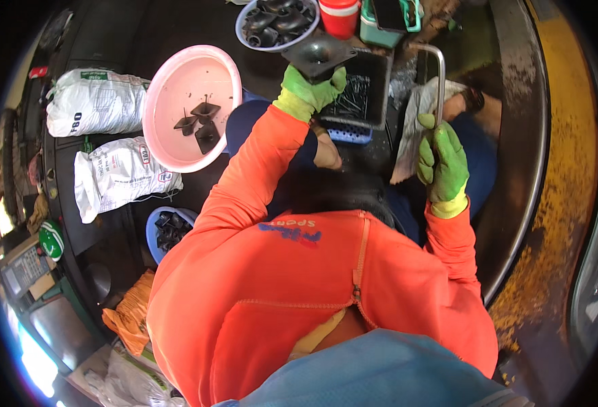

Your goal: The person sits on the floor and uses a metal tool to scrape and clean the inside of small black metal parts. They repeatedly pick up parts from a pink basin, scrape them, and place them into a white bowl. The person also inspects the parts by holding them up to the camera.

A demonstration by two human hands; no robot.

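My left hand [307, 93], in a green and yellow glove, is closed on a black funnel-shaped rubber part [318, 57] with a squarish flange, its hollow facing up. In a matching glove, my right hand [444, 161] grips a bent metal rod [441, 76], whose hooked end points left at the top. Just right of the left hand lies a black tray [379, 102] with thin strips or scraps inside, above a blue basket [350, 134]. A pink basin [155, 102] to the left holds several similar black parts [206, 137].
A pale blue bowl [242, 34] of black parts, a red bucket [339, 20] and a teal basket [380, 35] stand at the far side. White sacks [99, 102] lie left, near another blue bowl [153, 237]. A curved metal edge [539, 136] runs along the right.
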